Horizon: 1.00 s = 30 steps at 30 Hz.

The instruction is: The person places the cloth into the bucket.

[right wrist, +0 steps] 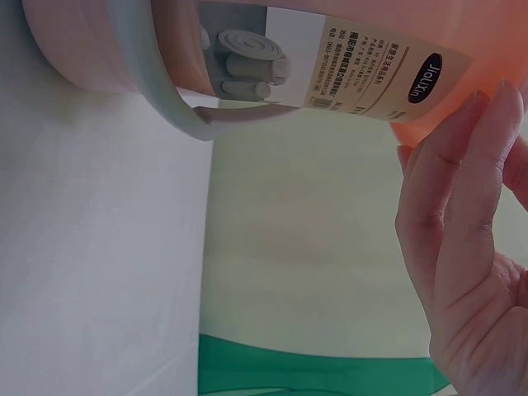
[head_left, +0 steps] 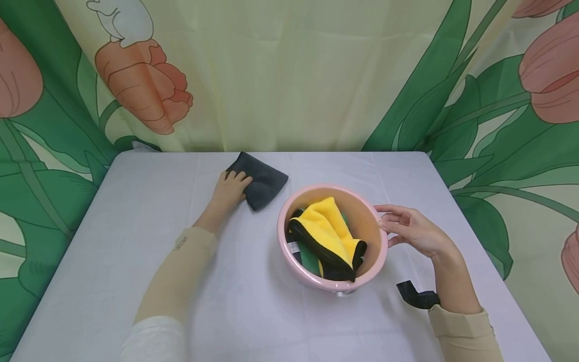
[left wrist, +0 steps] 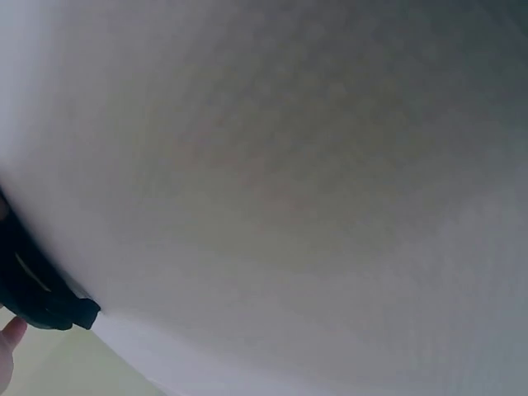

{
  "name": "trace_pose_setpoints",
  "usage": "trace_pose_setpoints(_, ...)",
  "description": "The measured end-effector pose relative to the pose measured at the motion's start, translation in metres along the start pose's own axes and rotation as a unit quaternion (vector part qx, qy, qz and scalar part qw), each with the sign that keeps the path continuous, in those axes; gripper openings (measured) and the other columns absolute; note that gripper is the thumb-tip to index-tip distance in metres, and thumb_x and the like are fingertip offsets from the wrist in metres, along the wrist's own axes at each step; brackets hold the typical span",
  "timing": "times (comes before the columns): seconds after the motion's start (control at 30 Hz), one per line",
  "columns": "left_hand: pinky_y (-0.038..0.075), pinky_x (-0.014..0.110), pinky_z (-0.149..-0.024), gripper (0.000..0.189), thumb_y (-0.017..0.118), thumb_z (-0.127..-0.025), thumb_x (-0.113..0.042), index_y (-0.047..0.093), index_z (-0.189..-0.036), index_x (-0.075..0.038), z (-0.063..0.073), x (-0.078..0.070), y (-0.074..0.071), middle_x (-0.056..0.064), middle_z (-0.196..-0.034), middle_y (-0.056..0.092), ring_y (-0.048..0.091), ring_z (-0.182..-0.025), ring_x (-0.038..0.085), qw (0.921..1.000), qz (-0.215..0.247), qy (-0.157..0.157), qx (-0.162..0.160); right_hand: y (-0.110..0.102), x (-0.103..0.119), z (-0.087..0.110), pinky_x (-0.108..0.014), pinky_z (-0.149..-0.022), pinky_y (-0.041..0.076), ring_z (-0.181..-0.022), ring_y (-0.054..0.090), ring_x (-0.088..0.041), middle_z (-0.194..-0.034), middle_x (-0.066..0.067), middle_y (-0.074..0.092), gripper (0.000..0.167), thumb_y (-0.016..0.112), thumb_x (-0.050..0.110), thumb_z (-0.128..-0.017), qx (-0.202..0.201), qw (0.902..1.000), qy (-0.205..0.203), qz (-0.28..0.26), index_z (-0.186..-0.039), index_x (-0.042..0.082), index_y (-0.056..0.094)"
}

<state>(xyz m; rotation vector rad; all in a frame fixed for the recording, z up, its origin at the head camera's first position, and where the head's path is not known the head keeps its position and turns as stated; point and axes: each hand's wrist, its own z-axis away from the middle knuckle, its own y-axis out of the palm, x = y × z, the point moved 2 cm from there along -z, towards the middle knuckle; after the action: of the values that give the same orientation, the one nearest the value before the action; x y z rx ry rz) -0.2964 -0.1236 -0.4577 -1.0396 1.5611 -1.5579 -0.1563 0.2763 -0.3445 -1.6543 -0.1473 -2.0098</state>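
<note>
A dark grey folded cloth (head_left: 267, 182) lies near the table's back edge, and my left hand (head_left: 229, 188) rests on its left side with the fingers spread over it. The left wrist view catches only part of the dark cloth (left wrist: 33, 289) at lower left, with one finger (left wrist: 8, 351) at it. My right hand (head_left: 413, 229) touches the right side of a pink bucket (head_left: 332, 188). In the right wrist view its fingers (right wrist: 474, 190) are fairly straight, with tips at the bucket's outer wall. Inside the bucket sits a yellow cloth with black edging (head_left: 323, 226), over green and dark fabric.
A white cloth covers the table (head_left: 113, 241). Behind it hangs a printed curtain (head_left: 289, 75). A pale bucket handle (right wrist: 157, 91) and a printed label (right wrist: 371, 74) show in the right wrist view. A black strap (head_left: 418, 296) sticks out at my right wrist.
</note>
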Motion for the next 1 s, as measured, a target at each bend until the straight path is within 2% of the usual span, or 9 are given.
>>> trace_pose_setpoints(0.47, 0.031, 0.048, -0.091, 0.038, 0.065, -0.084, -0.022, 0.049, -0.117, -0.014, 0.003, -0.004, -0.002, 0.007, -0.113, 0.048, 0.044, -0.102, 0.029, 0.9991, -0.016, 0.014, -0.037, 0.001, 0.002, 0.001, -0.036, -0.063, 0.054, -0.076, 0.064, -0.013, -0.092, 0.006, 0.067, 0.050, 0.055, 0.006, -0.090, -0.004, 1.0000, 0.005, 0.002, -0.130, -0.014, 0.032)
trace_pose_setpoints(0.73, 0.034, 0.045, -0.084, 0.030, 0.064, -0.084, -0.022, 0.050, -0.109, -0.012, 0.004, -0.007, -0.006, 0.008, -0.105, 0.049, 0.044, -0.095, 0.029, 0.9950, -0.006, 0.026, -0.096, 0.001, 0.001, 0.001, -0.036, -0.063, 0.054, -0.076, 0.064, -0.013, -0.091, 0.005, 0.067, 0.050, 0.054, 0.007, -0.091, -0.006, 1.0000, 0.003, 0.006, -0.130, -0.013, 0.032)
trace_pose_setpoints(1.0, 0.035, 0.042, -0.077, 0.028, 0.064, -0.083, -0.023, 0.049, -0.104, -0.011, 0.007, -0.010, -0.022, 0.009, -0.098, 0.049, 0.045, -0.091, 0.028, 0.9897, -0.018, 0.022, -0.140, 0.001, 0.001, 0.000, -0.037, -0.063, 0.054, -0.076, 0.064, -0.013, -0.091, 0.006, 0.067, 0.050, 0.054, 0.008, -0.090, -0.007, 0.9999, 0.008, 0.008, -0.131, -0.013, 0.032)
